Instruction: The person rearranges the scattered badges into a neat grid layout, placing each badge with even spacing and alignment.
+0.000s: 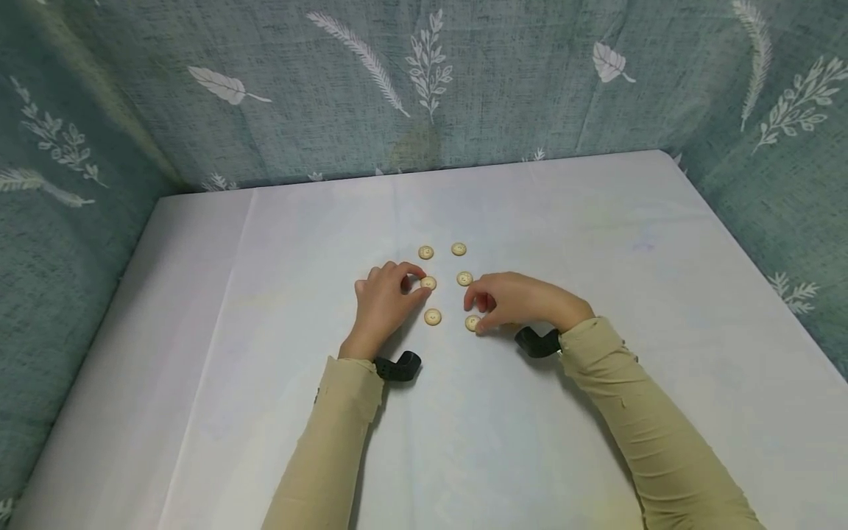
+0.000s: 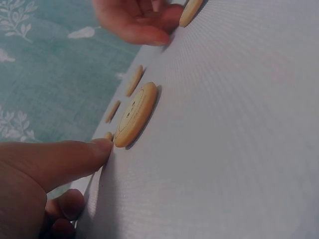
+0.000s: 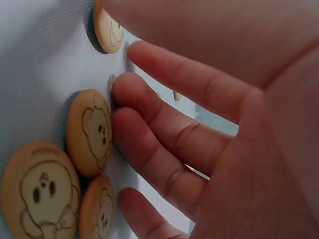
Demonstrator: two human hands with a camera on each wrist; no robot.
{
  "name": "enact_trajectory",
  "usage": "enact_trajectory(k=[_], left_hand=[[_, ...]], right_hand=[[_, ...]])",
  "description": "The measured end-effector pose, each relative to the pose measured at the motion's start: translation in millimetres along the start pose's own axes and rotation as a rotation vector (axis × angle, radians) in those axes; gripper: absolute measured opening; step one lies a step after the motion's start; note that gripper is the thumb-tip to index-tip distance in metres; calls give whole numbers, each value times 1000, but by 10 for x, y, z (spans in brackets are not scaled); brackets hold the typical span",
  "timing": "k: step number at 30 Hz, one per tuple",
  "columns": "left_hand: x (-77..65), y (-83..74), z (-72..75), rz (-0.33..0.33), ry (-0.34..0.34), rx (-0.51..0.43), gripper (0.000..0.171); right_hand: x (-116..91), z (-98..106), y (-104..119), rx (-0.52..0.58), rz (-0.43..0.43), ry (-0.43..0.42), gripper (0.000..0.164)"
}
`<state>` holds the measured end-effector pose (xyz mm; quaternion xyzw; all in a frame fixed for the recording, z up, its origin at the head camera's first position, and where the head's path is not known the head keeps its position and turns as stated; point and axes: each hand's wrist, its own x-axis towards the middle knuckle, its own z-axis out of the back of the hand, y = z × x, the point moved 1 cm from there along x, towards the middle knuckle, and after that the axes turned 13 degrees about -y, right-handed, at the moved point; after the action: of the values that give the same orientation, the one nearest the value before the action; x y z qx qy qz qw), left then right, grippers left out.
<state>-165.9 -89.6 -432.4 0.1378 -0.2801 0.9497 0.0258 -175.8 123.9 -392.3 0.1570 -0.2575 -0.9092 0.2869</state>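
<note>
Several round wooden buttons with drawn animal faces lie flat on the white tabletop in two short columns. My left hand (image 1: 386, 303) pinches the middle left button (image 1: 428, 283) between thumb and index finger; in the left wrist view the thumb hides most of it. Nearer me lies the front left button (image 2: 135, 114), just beyond that thumb. My right hand (image 1: 520, 300) has thumb and index finger at the edges of the front right button (image 3: 108, 31), its other fingertips touching the cloth. Farther off are the middle right button (image 1: 464, 278), back left button (image 1: 426, 252) and back right button (image 1: 458, 249).
A white cloth (image 1: 265, 427) with fold lines covers the table. Green fabric with white leaf prints (image 1: 503, 81) hangs behind and at both sides. Dark wrist cameras sit under each wrist, low over the cloth.
</note>
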Motion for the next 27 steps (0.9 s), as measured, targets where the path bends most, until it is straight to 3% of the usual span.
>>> enact_trajectory(k=[14, 27], left_hand=[[-2, -1, -7, -4, -14, -17, 23], [0, -18, 13, 1, -7, -18, 24]], right_hand=[[5, -33, 10, -13, 46, 9, 21], [31, -62, 23, -56, -2, -57, 15]])
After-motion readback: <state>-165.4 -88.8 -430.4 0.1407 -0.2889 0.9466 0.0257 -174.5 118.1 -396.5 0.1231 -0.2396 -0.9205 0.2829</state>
